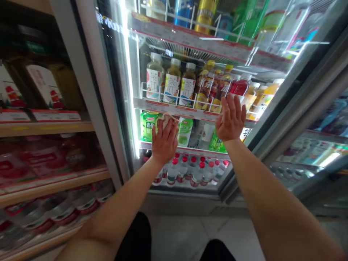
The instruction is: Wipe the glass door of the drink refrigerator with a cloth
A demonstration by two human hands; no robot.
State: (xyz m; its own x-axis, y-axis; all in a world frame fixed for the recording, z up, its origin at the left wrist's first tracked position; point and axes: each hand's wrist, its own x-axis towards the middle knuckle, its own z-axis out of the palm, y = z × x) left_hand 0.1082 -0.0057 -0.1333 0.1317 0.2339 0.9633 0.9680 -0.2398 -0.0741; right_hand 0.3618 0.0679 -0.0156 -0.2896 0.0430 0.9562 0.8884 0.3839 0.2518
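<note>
The left hand [164, 143] lies open-fingered over a crumpled cloth [168, 117] at the glass door [169, 52] — flat fingers and even pressure would suit it. The right hand [231, 119], apart, is open; its contact with the glass is unclear.

Pale floor tiles [176, 232] lie below a lit drinks fridge [182, 197] with a grey metal frame. A bright vertical light strip [127, 72] runs down its left side. Farther left, wooden shelves [46, 128] stand in dimmer light, holding bottles.
</note>
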